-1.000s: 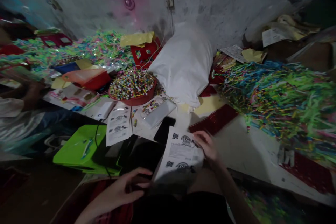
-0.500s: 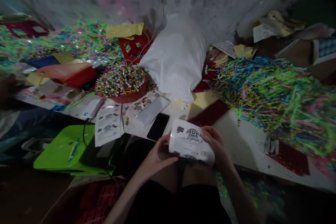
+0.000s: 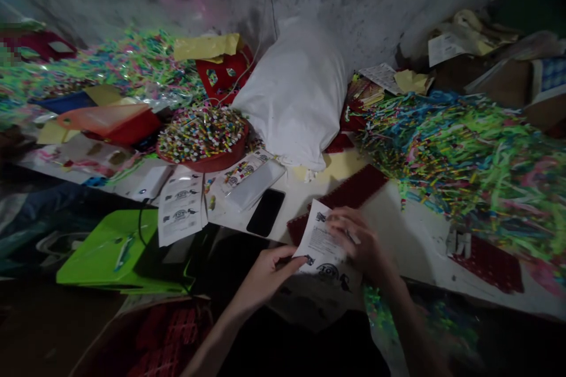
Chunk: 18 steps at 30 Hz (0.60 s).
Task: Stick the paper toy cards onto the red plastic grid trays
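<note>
A white sheet (image 3: 322,241) printed with black "TOY CANDY" labels is held low at the table's front edge, curving down over my lap. My left hand (image 3: 276,268) pinches its left edge between thumb and fingers. My right hand (image 3: 358,238) is bent over the sheet's upper right part, fingers on its face and slightly blurred; the thumb is hidden. Just behind lies a dark red perforated strip (image 3: 349,191), and to the left a black phone (image 3: 266,212). More printed label sheets (image 3: 181,206) hang over the table edge further left.
A red bowl (image 3: 203,159) of small colourful beaded pieces stands left of a large white sack (image 3: 296,88). Heaps of colourful strips (image 3: 477,165) cover the right side. Below the edge at left is a green plastic stool (image 3: 101,253). Another dark red piece (image 3: 490,262) lies right.
The sheet has flattened from a curl and hangs further down. My right hand has moved from its right edge onto its face; my left hand now pinches the left edge.
</note>
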Each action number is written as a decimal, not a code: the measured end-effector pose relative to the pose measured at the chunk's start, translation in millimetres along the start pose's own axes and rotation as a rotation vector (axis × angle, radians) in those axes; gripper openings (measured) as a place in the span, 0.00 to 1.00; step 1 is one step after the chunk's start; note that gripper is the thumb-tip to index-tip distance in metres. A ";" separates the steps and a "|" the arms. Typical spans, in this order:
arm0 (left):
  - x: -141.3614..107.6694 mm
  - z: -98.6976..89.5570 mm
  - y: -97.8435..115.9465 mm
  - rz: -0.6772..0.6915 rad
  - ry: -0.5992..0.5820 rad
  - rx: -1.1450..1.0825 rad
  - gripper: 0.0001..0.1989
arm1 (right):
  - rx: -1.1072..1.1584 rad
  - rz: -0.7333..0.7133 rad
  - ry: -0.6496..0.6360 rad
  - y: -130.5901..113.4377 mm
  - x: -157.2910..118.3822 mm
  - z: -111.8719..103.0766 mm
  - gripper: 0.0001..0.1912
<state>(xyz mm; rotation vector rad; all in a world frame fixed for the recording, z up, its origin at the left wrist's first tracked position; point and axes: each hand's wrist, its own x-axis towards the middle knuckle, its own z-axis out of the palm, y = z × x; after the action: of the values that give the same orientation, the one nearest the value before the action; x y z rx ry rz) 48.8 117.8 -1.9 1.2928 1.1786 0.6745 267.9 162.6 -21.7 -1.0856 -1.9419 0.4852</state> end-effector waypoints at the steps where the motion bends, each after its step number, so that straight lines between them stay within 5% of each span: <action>1: 0.3 1.3 0.1 0.025 0.005 -0.005 0.16 | -0.013 -0.086 -0.047 -9.9 0.1 5.6 0.08; 4: -0.2 3.7 -1.2 0.107 0.025 0.028 0.14 | 0.005 -0.256 -0.055 -31.3 -2.4 25.3 0.10; 8: -3.4 2.6 -3.4 0.116 0.034 0.109 0.13 | 0.099 -0.257 0.011 -40.0 -8.6 41.0 0.08; 18: -13.6 4.1 -1.1 -0.105 -0.103 0.200 0.15 | 0.261 0.139 -0.065 -52.0 -43.0 54.3 0.09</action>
<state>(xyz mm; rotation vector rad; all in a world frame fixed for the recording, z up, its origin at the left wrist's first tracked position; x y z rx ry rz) 48.0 103.8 0.3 1.4037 1.2435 0.4166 209.0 101.7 -39.2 -1.0486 -1.8047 0.8354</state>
